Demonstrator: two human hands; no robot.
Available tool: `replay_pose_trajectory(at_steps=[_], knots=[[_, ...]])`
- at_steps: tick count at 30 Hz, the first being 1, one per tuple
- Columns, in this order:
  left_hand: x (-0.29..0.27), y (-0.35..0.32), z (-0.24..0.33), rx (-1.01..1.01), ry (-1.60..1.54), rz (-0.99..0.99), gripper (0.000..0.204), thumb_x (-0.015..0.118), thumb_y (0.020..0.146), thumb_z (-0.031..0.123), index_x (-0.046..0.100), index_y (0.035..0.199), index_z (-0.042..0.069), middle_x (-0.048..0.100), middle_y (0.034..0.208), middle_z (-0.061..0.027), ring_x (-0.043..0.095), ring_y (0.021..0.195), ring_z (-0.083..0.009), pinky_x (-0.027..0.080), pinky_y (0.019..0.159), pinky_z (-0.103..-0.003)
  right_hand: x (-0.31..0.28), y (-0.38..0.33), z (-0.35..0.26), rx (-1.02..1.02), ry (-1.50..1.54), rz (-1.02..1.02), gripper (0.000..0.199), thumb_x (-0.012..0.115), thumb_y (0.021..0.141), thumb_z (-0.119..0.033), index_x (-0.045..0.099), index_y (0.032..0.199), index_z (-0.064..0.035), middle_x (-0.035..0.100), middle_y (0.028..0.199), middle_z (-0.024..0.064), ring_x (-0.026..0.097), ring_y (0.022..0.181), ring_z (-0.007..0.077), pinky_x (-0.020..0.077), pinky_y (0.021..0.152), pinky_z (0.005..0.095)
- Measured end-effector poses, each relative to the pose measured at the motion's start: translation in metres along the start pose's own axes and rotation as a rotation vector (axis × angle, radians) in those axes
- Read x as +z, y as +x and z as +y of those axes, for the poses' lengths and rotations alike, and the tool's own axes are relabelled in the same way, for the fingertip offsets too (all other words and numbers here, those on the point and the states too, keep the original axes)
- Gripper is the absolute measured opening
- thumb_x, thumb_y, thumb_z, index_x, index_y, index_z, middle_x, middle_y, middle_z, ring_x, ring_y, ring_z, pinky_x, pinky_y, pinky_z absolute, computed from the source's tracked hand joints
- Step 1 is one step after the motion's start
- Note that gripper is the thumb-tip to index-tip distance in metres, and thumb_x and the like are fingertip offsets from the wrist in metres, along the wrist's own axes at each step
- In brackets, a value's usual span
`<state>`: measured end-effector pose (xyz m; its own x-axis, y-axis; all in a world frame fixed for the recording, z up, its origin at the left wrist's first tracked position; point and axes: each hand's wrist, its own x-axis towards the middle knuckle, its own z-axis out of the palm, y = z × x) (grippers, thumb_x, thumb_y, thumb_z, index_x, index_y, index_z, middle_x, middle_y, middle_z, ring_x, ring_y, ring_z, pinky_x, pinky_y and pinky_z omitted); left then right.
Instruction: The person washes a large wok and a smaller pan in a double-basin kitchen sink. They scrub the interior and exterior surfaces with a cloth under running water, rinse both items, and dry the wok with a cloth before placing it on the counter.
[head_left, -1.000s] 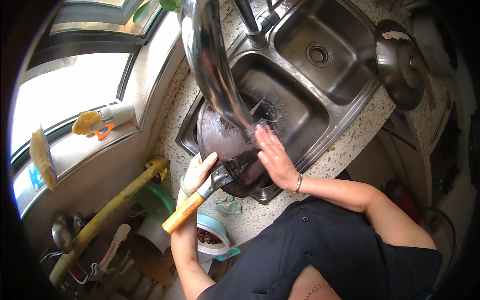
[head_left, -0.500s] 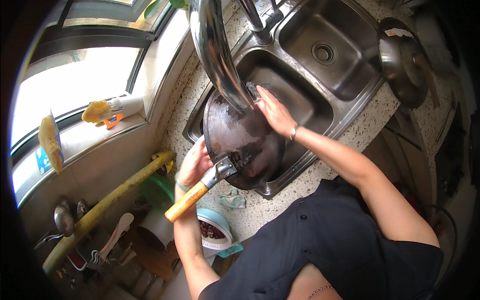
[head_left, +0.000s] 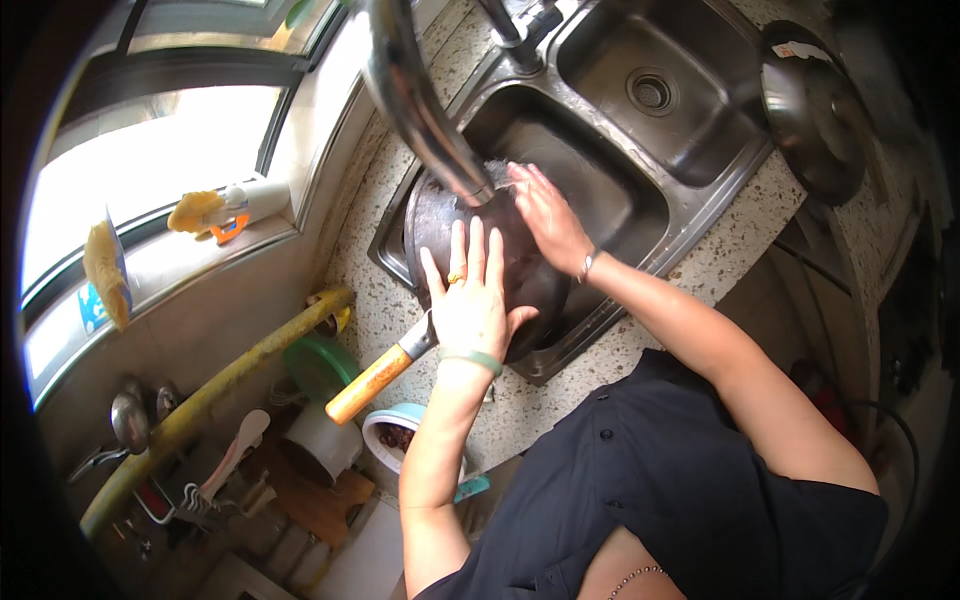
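Observation:
A dark round pan lies tilted in the near basin of a steel double sink, its orange wooden handle sticking out over the speckled counter. My left hand rests flat on the pan, fingers spread, with a ring and a green bangle. My right hand presses into the pan's far side under the curved tap, fingers together, a thin bracelet at the wrist. Neither hand grips the handle.
A steel lid lies on the counter at the right of the sink. A small bowl with dark contents sits near the counter's front edge. A yellow pipe, green container and hanging utensils are at lower left; a windowsill holds a white bottle.
My left hand let go of the pan's handle and moved up to lie flat on the pan. My right hand shifted further toward the tap.

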<state>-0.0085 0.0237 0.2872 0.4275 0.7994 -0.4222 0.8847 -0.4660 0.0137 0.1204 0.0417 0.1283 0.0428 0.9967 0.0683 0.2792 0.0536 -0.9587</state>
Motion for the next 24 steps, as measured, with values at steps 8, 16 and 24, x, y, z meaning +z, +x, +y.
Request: replay_pose_trajectory(at_steps=[8, 16, 24], knots=[[0.031, 0.016, 0.005, -0.001, 0.057, -0.016, 0.11, 0.079, 0.061, 0.046, 0.025, 0.146, 0.001, 0.019, 0.154, -0.0195, 0.011, 0.145, -0.0317, 0.008, 0.115, -0.054, -0.011, -0.067, -0.046, 0.058, -0.051, -0.156, 0.048, 0.043, 0.097, -0.016, 0.036, 0.143, -0.0045, 0.031, 0.15, 0.0143, 0.024, 0.141, 0.0341, 0.0175, 0.115, 0.0488], [0.021, 0.023, 0.015, 0.008, 0.053, -0.025, 0.114, 0.08, 0.059, 0.049, 0.023, 0.146, 0.001, 0.018, 0.154, -0.0195, 0.012, 0.144, -0.0331, 0.01, 0.114, -0.055, 0.004, 0.022, 0.041, 0.106, -0.055, -0.002, 0.041, 0.041, 0.097, -0.017, 0.046, 0.131, 0.0058, 0.045, 0.137, 0.0241, 0.039, 0.13, 0.0384, 0.0264, 0.113, 0.0438], [0.027, 0.017, 0.011, -0.034, 0.014, -0.037, 0.11, 0.08, 0.061, 0.045, 0.025, 0.145, 0.0, 0.019, 0.153, -0.0216, 0.012, 0.144, -0.0343, 0.01, 0.113, -0.056, -0.016, -0.044, -0.039, 0.134, -0.129, -0.233, 0.052, 0.042, 0.098, -0.02, 0.03, 0.143, 0.0026, 0.023, 0.152, 0.0199, 0.018, 0.142, 0.0376, 0.0173, 0.115, 0.0448]])
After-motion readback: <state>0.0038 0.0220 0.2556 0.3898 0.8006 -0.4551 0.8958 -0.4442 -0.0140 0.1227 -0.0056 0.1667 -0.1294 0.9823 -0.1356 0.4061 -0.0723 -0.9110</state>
